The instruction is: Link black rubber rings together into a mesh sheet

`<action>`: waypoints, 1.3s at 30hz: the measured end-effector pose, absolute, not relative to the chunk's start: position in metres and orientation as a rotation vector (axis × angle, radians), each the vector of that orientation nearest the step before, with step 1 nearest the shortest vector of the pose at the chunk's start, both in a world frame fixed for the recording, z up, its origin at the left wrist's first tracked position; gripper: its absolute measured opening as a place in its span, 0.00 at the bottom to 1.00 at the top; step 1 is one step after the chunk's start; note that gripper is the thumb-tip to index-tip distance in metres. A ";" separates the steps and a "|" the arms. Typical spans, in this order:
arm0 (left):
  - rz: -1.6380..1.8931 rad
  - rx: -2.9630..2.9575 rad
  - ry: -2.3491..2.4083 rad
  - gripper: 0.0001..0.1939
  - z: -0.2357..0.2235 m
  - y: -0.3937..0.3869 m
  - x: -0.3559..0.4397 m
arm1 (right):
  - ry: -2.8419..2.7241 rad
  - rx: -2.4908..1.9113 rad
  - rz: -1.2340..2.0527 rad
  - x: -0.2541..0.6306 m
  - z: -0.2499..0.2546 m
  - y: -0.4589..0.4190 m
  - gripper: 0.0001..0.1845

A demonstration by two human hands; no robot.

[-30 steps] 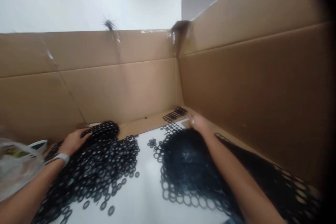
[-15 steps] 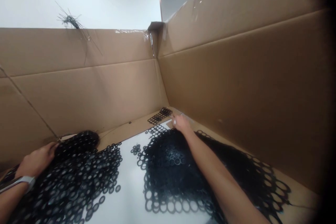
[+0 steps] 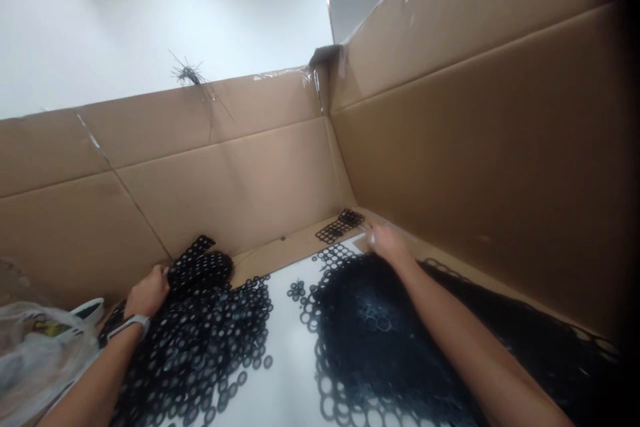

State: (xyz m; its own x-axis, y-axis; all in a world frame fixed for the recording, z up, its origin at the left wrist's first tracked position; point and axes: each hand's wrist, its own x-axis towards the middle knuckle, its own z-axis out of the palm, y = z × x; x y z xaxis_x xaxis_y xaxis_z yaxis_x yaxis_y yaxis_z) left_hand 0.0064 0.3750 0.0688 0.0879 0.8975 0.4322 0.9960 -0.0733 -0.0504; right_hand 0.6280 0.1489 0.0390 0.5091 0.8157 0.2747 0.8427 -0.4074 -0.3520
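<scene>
At the left, my left hand (image 3: 149, 290) has its fingers closed on the edge of a black perforated sheet (image 3: 197, 273), which is bunched and folded beside a pile of black rings (image 3: 195, 340). My right hand (image 3: 387, 240) reaches to the far corner with its fingers pinched together. Its fingertips are beside a small piece of black ring mesh (image 3: 340, 225), and whether they grip it I cannot tell. Under my right forearm spreads a large heap of joined black rings (image 3: 380, 340), dense in the middle and looser at its edge.
Tall cardboard walls (image 3: 240, 173) meet at the far corner. A white board (image 3: 287, 360) lies under the rings. A tuft of thin black strands (image 3: 190, 75) hangs over the back wall's top. At lower left is a clear plastic bag (image 3: 40, 353) near a white-rimmed container (image 3: 90, 310).
The view has turned left, so everything appears farther right and the plastic bag has come into sight. A flap of the perforated sheet now stands up by my left hand. My right hand stays at the corner.
</scene>
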 end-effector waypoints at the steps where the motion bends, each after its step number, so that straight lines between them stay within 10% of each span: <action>1: -0.411 -2.006 -1.865 0.17 0.071 0.373 0.008 | -1.357 -2.304 -0.085 0.628 0.039 0.148 0.25; 32: -0.879 -1.547 -1.477 0.32 0.174 0.332 0.033 | -1.228 -2.173 -0.172 0.621 0.049 0.141 0.25; 39: -0.941 -1.515 -1.498 0.21 0.195 0.330 0.031 | -1.236 -2.153 -0.196 0.619 0.053 0.138 0.22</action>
